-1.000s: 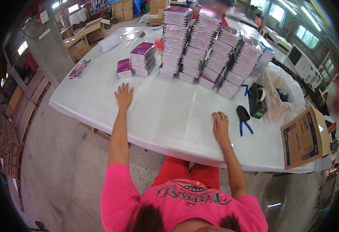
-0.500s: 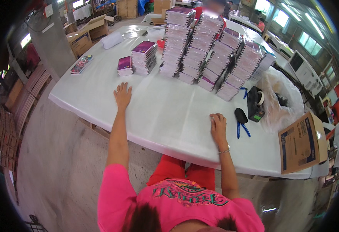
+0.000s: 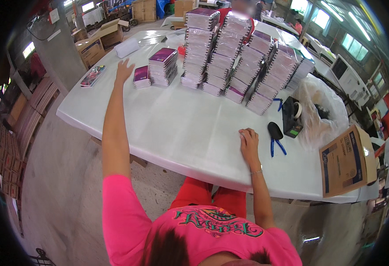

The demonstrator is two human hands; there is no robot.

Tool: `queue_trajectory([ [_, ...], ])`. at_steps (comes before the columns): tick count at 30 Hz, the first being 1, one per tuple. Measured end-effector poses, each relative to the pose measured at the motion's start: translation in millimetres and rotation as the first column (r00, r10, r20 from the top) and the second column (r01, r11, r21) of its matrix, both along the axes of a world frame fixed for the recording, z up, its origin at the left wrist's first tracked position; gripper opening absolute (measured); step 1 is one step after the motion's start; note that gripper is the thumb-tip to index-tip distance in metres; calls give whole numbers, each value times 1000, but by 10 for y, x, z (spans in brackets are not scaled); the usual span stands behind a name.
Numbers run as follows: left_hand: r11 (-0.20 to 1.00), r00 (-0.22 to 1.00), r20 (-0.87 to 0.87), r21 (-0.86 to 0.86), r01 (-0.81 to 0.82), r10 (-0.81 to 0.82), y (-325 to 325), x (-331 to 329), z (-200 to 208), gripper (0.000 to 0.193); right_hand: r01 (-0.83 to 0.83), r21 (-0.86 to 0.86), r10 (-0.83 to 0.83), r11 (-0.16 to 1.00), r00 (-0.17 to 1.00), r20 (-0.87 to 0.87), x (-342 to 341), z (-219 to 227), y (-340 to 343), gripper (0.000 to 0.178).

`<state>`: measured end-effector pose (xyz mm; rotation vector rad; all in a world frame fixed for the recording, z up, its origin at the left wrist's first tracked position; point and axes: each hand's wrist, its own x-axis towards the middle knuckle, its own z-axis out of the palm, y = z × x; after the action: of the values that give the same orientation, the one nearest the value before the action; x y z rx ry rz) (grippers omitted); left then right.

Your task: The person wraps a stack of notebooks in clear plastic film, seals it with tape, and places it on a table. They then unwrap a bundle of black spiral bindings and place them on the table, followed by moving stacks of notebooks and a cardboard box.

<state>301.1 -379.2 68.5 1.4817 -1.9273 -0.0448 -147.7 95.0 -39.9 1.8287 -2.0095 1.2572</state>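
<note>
My left hand [image 3: 123, 72] reaches out over the far left of the white-covered table [image 3: 181, 128], fingers spread and holding nothing. It is between a colourful, shiny flat packet [image 3: 93, 76] and a short stack of purple-covered notebooks [image 3: 141, 77], with a white roll [image 3: 127, 47] just beyond the fingertips. A taller notebook stack [image 3: 163, 66] stands beside the short one. My right hand [image 3: 249, 142] rests on the table at the near right, its fingers loosely curled in with nothing visible in them. Nearest to it are blue-handled pliers [image 3: 277, 146] with a black oval object [image 3: 274, 130] at their head.
Tall stacks of wrapped spiral notebooks [image 3: 236, 57] stand across the back. To the right are a black tape dispenser [image 3: 293, 117], a clear plastic bag [image 3: 320, 111] and a cardboard box [image 3: 347, 162]. Another person [image 3: 241, 11] is behind the stacks. A pillar [image 3: 55, 48] rises left of the table.
My left hand has moved forward and left, from in front of the short notebook stack to near the white roll. My right hand stays in place.
</note>
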Motion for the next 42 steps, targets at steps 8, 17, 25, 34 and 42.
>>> queue_trajectory([
  [8, 888, 872, 297, 128, -441, 390, 1512, -279, -1473, 62, 31, 42, -30, 999, 999, -17, -95, -34, 38, 21],
  [17, 896, 860, 317, 64, -440, 400, 1688, -87, -1448, 57, -11, 29, 10, 1000, 1000, 28, 16, 33, 32, 21],
  [25, 892, 864, 299, 78, -445, 405, 1710, -123, -1404, 56, -5, 40, 4, 999, 999, 32, -6, 22, 41, 19],
  [34, 903, 882, 244, 50, -426, 403, 1722, -111, -1407, 54, -1, 56, -1, 998, 999, 36, 0, 20, 26, 19],
  [42, 896, 880, 247, 82, -436, 405, 1759, -147, -1333, 55, -19, 63, 17, 998, 999, 35, -17, 18, 40, 21],
])
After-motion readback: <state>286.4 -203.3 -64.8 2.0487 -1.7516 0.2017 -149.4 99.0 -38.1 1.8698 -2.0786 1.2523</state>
